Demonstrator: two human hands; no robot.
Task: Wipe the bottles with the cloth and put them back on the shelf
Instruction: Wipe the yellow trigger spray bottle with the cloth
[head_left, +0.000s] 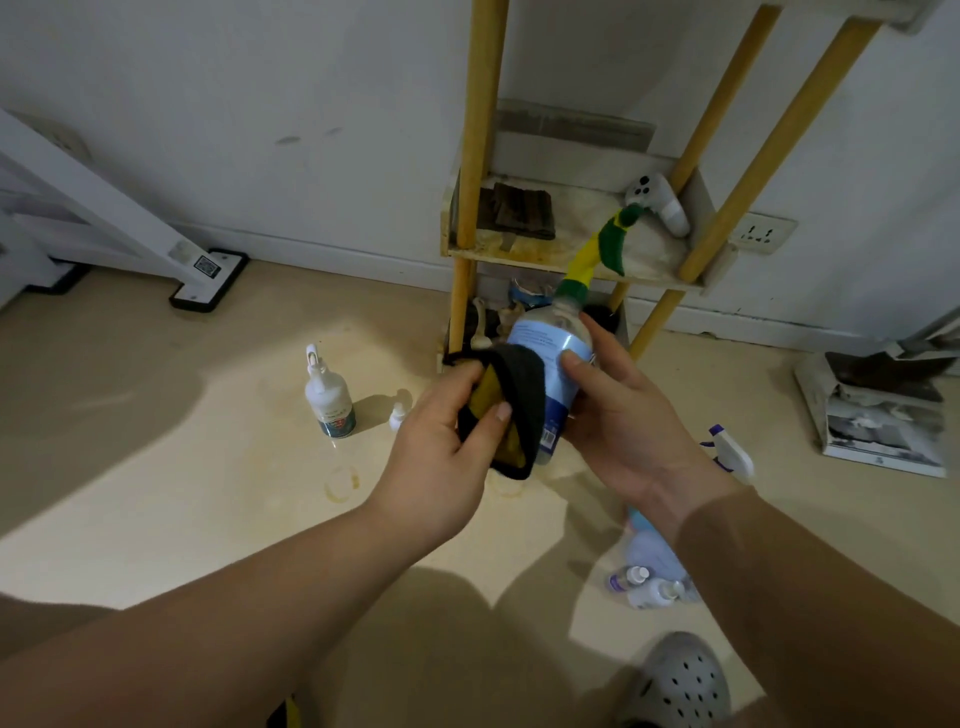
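A clear plastic bottle (550, 338) with a blue and white label is held tilted in front of the wooden shelf (571, 260). A yellow and green stem sticks out of the bottle's neck. My right hand (618, 415) grips the bottle from the right side. My left hand (441, 436) holds a folded cloth (519, 410), dark outside and yellow inside, pressed against the bottle's left side. On the floor to the left stands a white bottle (328, 397) with a smaller white bottle (399, 413) beside it.
A spray bottle (730, 452) and several small bottles (644, 584) lie on the floor under my right arm. The shelf holds a folded dark cloth (522, 210) and a white controller (660, 200). A stack of papers (878, 410) lies at the right. My shoe (680, 680) shows at the bottom.
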